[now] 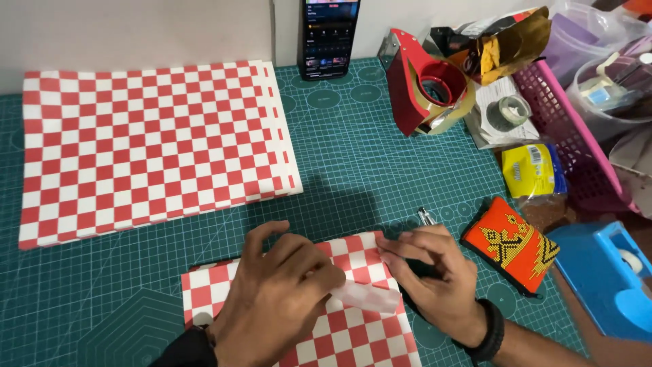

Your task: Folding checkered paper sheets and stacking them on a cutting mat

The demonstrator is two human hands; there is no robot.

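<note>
A folded red-and-white checkered paper (353, 333) lies on the green cutting mat (353, 163) near the front edge. My left hand (278, 299) rests palm-down on it, fingers pressing a strip of clear tape (367, 297) against the paper. On the paper's right side is my right hand (435, 278), with a black wristband; its fingertips pinch the top right corner. A dark object lies partly hidden under that hand.
A stack of checkered sheets (149, 143) lies at the back left. A phone (329, 37) leans on the wall. A red tape dispenser (428, 85), pink basket (570, 143), yellow packet (533, 170), orange beaded pouch (513, 245) and blue tape dispenser (608, 278) crowd the right.
</note>
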